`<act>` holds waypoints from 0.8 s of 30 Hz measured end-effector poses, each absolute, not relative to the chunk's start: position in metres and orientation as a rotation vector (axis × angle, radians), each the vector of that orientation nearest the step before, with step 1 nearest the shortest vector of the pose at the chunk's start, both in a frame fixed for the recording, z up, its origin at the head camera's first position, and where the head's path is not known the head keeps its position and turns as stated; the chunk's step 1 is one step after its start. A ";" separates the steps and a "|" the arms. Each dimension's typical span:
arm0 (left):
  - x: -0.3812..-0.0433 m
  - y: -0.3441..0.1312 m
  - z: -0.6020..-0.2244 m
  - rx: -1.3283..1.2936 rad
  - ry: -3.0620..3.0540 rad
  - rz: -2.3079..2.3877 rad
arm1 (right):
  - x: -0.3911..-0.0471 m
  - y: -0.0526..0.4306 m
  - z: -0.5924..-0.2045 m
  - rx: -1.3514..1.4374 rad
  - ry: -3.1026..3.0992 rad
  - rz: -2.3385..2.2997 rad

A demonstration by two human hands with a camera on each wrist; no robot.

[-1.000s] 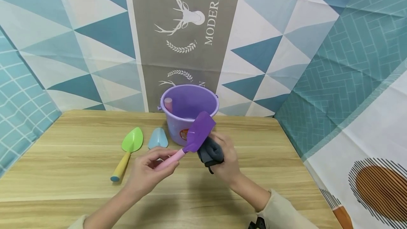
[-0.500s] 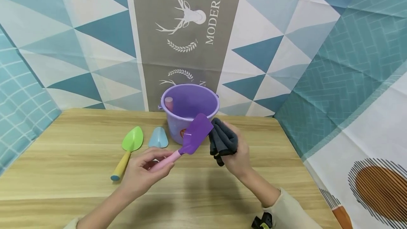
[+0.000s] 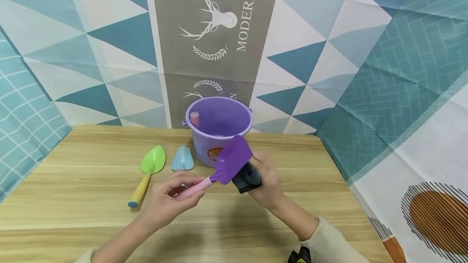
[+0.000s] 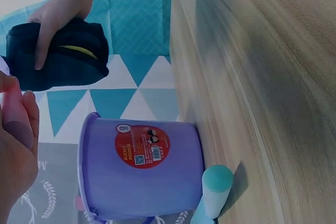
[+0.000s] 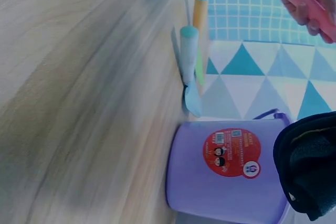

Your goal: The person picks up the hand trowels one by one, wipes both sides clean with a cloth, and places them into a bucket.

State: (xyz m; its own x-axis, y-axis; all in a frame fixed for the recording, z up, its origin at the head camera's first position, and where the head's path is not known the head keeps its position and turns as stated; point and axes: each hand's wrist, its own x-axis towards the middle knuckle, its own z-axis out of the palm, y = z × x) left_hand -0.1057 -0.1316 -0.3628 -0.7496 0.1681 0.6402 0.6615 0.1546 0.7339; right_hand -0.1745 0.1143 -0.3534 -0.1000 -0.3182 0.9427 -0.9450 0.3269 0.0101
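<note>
Your left hand grips the shovel by its pink handle, in front of the bucket. Holding it there leaves the purple blade free of your grasp and tilted up across the bucket's front, probably so the other hand can get at it.

Your right hand clasps the dark cloth, in front of the bucket and a little to its right. The cloth is bunched thick, with your thumb laid over it in the left wrist view; that likely makes it a firm pad rather than a loose flap. From above it sits partly behind the blade's edge. They look to be meeting, though you cannot be sure of contact from these angles. Both hands are raised off the table, which gives the blade and cloth room.

The bucket stands upright, mouth up, so the pink stick inside can lean against its left wall; the lower end is hidden. Just left of the bucket lies the blue trowel, and farther left the green trowel. Both point their blades away from you, which puts the green one's yellow grip on your side, seemingly handy to pick up.
</note>
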 end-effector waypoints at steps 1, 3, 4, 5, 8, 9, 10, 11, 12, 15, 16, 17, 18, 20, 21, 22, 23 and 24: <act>-0.106 -0.131 -0.363 -0.797 -2.022 -1.620 | -0.174 0.114 -0.354 1.170 -1.631 0.765; -0.106 -0.131 -0.362 -0.810 -2.013 -1.612 | -0.173 0.115 -0.356 1.185 -1.640 0.689; -0.107 -0.131 -0.362 -0.813 -2.011 -1.607 | -0.173 0.115 -0.357 1.192 -1.644 0.660; -0.107 -0.131 -0.362 -0.815 -2.009 -1.600 | -0.172 0.115 -0.357 1.199 -1.646 0.640; -0.106 -0.130 -0.361 -0.826 -2.001 -1.582 | -0.172 0.114 -0.358 1.239 -1.657 0.606; -0.106 -0.130 -0.361 -0.835 -1.995 -1.579 | -0.171 0.115 -0.359 1.251 -1.668 0.609; -0.106 -0.129 -0.361 -0.839 -1.992 -1.572 | -0.172 0.115 -0.359 1.260 -1.682 0.617; -0.106 -0.130 -0.361 -0.843 -1.989 -1.561 | -0.172 0.115 -0.359 1.263 -1.697 0.632; -0.106 -0.130 -0.361 -0.849 -1.986 -1.548 | -0.172 0.116 -0.359 1.266 -1.714 0.673; -0.106 -0.130 -0.361 -0.863 -1.975 -1.510 | -0.174 0.118 -0.359 1.240 -1.733 0.860; -0.106 -0.131 -0.362 -0.864 -1.973 -1.497 | -0.175 0.119 -0.358 1.223 -1.725 0.927; -0.106 -0.132 -0.363 -0.871 -1.965 -1.486 | -0.175 0.119 -0.357 1.207 -1.706 0.992; -0.106 -0.132 -0.363 -0.882 -1.955 -1.480 | -0.176 0.120 -0.356 1.193 -1.683 1.054; -0.106 -0.133 -0.364 -0.897 -1.940 -1.475 | -0.177 0.120 -0.354 1.153 -1.640 1.103; -0.107 -0.133 -0.365 -0.909 -1.931 -1.474 | -0.177 0.121 -0.353 1.135 -1.621 1.109; -0.107 -0.134 -0.365 -0.919 -1.924 -1.472 | -0.177 0.121 -0.352 1.124 -1.599 1.110; -0.107 -0.134 -0.366 -0.928 -1.919 -1.473 | -0.177 0.120 -0.351 1.120 -1.579 1.104; -0.107 -0.134 -0.366 -0.933 -1.920 -1.477 | -0.177 0.120 -0.350 1.118 -1.563 1.095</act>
State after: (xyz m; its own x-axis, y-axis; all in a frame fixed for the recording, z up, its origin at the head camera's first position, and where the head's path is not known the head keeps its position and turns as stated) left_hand -0.1075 -0.1341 -0.3659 -0.6152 0.1975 0.7633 0.7884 0.1600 0.5940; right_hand -0.1768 0.1197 -0.3500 -0.1895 -0.1740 0.9663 -0.9676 0.2003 -0.1537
